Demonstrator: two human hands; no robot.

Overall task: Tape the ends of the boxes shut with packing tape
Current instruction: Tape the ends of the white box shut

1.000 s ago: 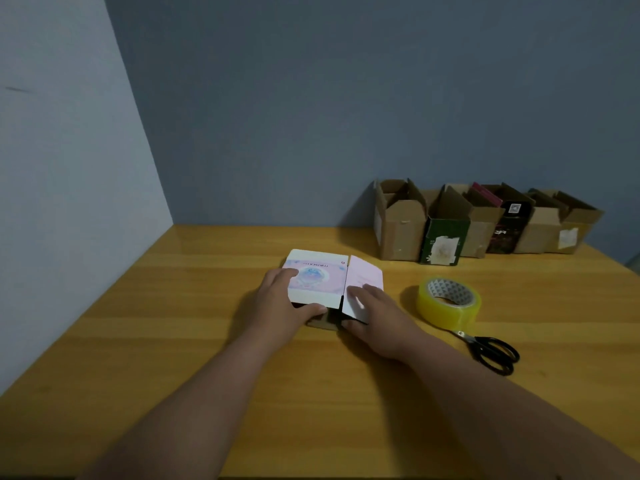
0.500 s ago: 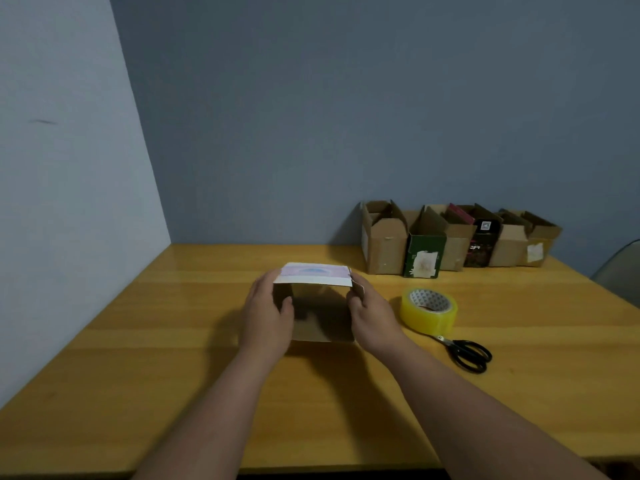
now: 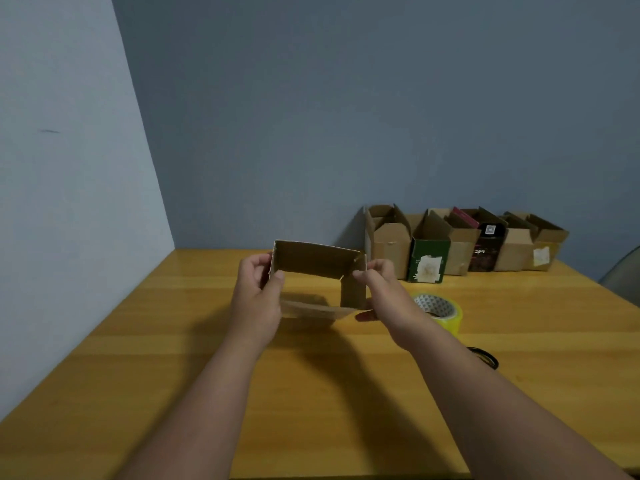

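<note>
1. Cardboard, thin and brown, is what both hands are on: the left hand [image 3: 258,299] pinches the left wall of the open box [image 3: 317,277], thumb on the near side, and the right hand [image 3: 382,292] grips the right wall with fingers curled over the top corner.
2. The box is held up above the desk [image 3: 173,358], its open end facing the camera so the desk shows through it; no flap is folded shut yet.
3. It looks light and empty, and the walls would likely bow under a hard squeeze. Holding near the corners and creases, where the board is stiffest, seems the safest grip.
4. At about 3 o'clock from the box, partly behind the right wrist, lies the yellow roll of tape [image 3: 440,311], flat on the desk.
5. Towards 4 o'clock, the black scissors [image 3: 485,356] peek out beside the right forearm.
6. At roughly 1 o'clock, a row of other boxes [image 3: 460,244] stands against the grey wall [image 3: 346,116], flaps open, apparently waiting for tape.
</note>
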